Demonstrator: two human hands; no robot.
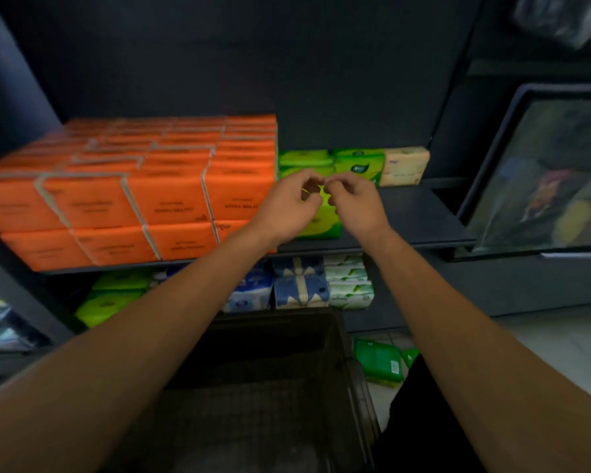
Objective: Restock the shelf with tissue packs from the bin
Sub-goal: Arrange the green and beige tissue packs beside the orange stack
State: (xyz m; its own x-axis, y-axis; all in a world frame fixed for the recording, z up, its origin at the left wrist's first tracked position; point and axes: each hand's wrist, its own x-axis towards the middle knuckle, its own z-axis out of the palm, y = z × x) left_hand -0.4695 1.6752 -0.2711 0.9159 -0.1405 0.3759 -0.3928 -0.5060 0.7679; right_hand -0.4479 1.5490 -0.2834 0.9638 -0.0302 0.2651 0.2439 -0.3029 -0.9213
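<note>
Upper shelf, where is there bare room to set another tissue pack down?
Bare shelf board lies right of the front green pack, ahead of the beige pack, out to the right end. The orange packs crowd the whole left side, stacked two high, no gap.

We record a dim interior, with the least light reaching the upper area. The back panel [287,63] is dark, matt and plain. The shelf [420,216] is a dark board fixed against that panel. A dark upright [7,83] slants along the left side. At the right we note a dark-framed glazed panel [543,172], tilted and showing blurred reflections. Below it stands a dark plinth [492,288]. The floor [567,346] at lower right is pale and tiled, the brightest surface present.
</note>
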